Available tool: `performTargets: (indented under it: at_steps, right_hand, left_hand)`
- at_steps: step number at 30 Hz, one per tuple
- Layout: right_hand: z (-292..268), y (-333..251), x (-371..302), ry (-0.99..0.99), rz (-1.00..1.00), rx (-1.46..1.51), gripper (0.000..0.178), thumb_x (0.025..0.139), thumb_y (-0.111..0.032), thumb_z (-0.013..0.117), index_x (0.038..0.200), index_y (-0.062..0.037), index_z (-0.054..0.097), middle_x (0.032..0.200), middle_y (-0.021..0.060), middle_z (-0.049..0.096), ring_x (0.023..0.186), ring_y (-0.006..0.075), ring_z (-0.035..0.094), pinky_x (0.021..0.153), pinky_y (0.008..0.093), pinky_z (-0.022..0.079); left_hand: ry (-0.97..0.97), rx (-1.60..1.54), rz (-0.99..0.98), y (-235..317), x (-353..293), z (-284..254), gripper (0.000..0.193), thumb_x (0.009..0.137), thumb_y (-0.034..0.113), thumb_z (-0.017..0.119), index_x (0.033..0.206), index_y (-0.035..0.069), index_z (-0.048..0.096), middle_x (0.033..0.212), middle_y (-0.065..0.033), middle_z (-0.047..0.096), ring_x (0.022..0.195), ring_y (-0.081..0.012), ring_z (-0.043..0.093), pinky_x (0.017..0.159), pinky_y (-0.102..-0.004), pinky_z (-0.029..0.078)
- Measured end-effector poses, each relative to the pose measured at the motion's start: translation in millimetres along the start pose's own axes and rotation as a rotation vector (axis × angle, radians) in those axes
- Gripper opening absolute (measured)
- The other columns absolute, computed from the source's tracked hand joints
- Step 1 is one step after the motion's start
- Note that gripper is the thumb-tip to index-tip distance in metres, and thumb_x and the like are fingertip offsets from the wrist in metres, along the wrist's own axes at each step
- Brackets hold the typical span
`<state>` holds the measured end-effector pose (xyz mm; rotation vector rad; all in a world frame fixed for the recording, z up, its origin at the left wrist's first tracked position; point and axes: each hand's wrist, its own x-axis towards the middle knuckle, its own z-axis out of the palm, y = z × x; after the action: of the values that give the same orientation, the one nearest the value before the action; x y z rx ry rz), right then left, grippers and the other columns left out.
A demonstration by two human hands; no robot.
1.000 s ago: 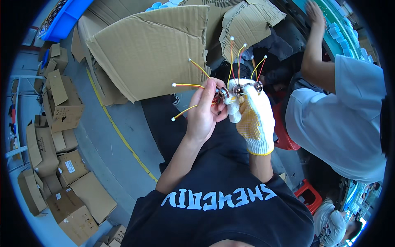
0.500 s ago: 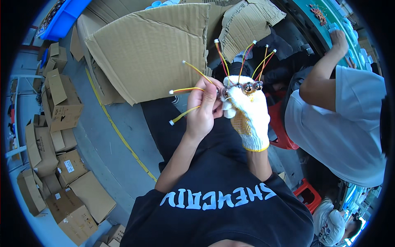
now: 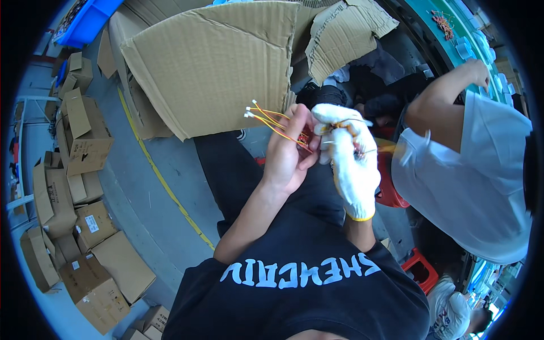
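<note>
Bare fingers of my left hand (image 3: 284, 150) are closed around a small bunch of yellow and red wire leads (image 3: 267, 120). White plugs tip these leads, which fan out to the left; their inner ends are partly hidden in the palm. My right hand (image 3: 354, 164), in a white knitted glove with a yellow cuff edge, curls around more wired parts. From it, yellow wires (image 3: 388, 148) stick out to the right, smeared by motion. Both hands' fingertips come close together above my lap; whether the two bunches touch is hidden.
A large cardboard sheet (image 3: 212, 73) stands ahead, with a torn cardboard piece (image 3: 348, 37) beside it. Cardboard boxes (image 3: 85, 136) line the left, below a blue bin (image 3: 88, 25). A co-worker in a white shirt (image 3: 464, 175) sits close on my right at a green bench (image 3: 453, 42).
My right hand has turned, swinging its wires from upright to the right. The wires in my left hand have drawn closer together. The co-worker's arm has shifted along the bench.
</note>
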<state>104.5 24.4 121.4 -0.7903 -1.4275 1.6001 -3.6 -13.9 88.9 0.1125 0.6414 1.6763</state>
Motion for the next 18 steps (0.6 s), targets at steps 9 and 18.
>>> performTargets:
  at_steps: [9, 18]
  right_hand:
    - [-17.0, 30.0, -1.9, 0.106, 0.421, 0.642, 0.036, 0.090, -0.018, 0.060, 0.122, -0.0027, 0.054, 0.107, 0.0083, 0.062, 0.077, 0.0096, 0.060, 0.066, 0.0220, 0.048]
    - [-10.5, 3.6, 12.0, 0.041, 0.180, 0.183, 0.028, 0.090, -0.015, 0.059, 0.114, -0.0003, 0.057, 0.096, 0.0076, 0.063, 0.067, 0.0080, 0.059, 0.055, 0.0186, 0.044]
  left_hand:
    - [-0.154, 0.712, 0.355, -5.4, -2.7, -6.0, 0.020, 0.093, 0.018, 0.057, 0.106, 0.003, 0.053, 0.070, 0.0013, 0.049, 0.054, -0.0020, 0.044, 0.041, -0.0180, 0.033]
    - [-0.088, 0.632, 0.346, 1.6, -5.8, 1.7, 0.019, 0.096, 0.021, 0.052, 0.102, 0.004, 0.050, 0.067, 0.0018, 0.043, 0.048, -0.0022, 0.036, 0.040, -0.0178, 0.026]
